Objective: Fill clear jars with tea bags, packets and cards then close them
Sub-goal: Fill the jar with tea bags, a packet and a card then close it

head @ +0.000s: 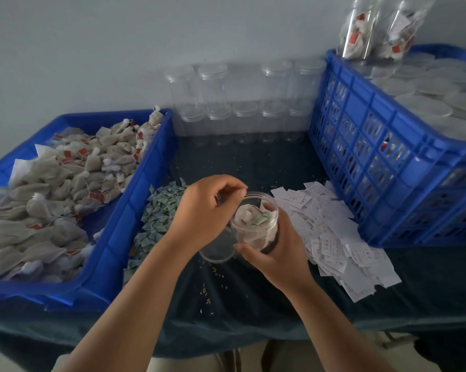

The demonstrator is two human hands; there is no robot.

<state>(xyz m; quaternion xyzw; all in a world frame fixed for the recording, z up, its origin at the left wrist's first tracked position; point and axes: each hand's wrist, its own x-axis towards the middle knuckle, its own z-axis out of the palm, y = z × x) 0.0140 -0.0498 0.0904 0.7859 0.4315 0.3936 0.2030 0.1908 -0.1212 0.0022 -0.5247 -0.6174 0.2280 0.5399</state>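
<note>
clear jar (254,224) is near upright, mouth up.

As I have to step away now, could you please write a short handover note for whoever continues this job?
Left hand: fingers curled above the jar mouth; whether it holds anything is unclear.
Right hand: grips the open jar, which holds tea bags and a green packet; no card seen inside.
Supplies: blue tray of bags, packets pile, cards.
Left: add a card, close it, then fill the empty jars.
</note>
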